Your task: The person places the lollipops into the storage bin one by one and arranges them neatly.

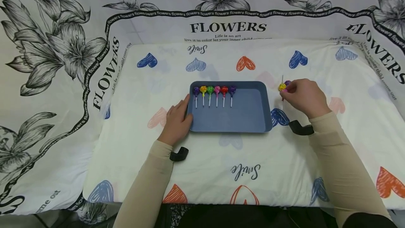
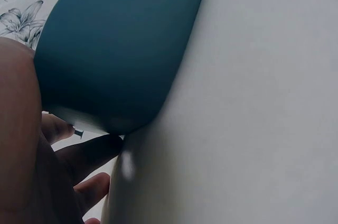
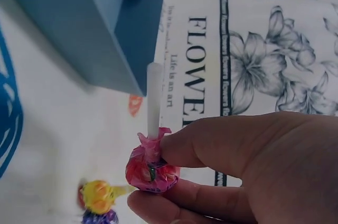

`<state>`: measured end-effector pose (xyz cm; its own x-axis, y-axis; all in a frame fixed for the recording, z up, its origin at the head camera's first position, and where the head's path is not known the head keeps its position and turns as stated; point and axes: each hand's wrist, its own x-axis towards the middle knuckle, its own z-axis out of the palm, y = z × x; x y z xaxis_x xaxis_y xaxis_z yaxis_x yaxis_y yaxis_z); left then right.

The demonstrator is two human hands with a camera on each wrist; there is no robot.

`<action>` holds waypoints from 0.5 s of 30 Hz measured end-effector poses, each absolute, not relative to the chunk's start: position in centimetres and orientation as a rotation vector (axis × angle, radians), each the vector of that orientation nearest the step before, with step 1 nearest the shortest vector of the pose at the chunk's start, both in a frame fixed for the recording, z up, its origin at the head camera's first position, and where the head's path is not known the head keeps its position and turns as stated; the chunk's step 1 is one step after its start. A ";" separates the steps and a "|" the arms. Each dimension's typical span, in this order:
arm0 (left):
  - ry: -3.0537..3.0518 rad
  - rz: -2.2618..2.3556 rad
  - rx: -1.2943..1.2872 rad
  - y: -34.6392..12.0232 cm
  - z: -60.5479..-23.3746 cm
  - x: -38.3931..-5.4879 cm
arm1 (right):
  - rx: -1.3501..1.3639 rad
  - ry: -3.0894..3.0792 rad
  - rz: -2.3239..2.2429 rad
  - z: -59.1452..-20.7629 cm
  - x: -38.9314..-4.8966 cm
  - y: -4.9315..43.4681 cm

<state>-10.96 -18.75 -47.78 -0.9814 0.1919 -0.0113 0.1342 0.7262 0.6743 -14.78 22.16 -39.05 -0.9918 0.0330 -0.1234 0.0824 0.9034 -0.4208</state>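
My left hand point(image 1: 175, 120) rests against the left side of a blue-grey tray point(image 1: 232, 124), its fingers along the outer wall. Seen from the left wrist, those fingers point(image 2: 87, 155) touch the tray point(image 2: 121, 49) near a corner. Between thumb and fingers, my right hand point(image 1: 305, 96) pinches a pink-wrapped lollipop point(image 3: 152, 168) just right of the tray, its white stick pointing up in the right wrist view. Close by lie a yellow lollipop point(image 3: 99, 196) and a purple lollipop point(image 3: 100, 217), partly cut off there.
Several lollipops stand side by side in a row inside the tray, from a purple lollipop point(image 1: 196, 91) through a green lollipop point(image 1: 210, 90) to another purple lollipop point(image 1: 232, 90). Under everything lies a white cloth point(image 1: 126, 164) printed with hearts, over a flower-patterned cover point(image 1: 41, 105).
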 end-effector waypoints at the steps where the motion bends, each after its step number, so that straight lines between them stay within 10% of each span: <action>1: 2.843 1.103 0.271 -18.8 -47.8 -11.0 | 0.084 2.962 -0.665 -38.9 -14.8 22.0; 15: 2.839 1.114 0.272 -18.8 -47.3 -10.8 | -0.031 3.004 -0.731 -38.1 -16.1 18.3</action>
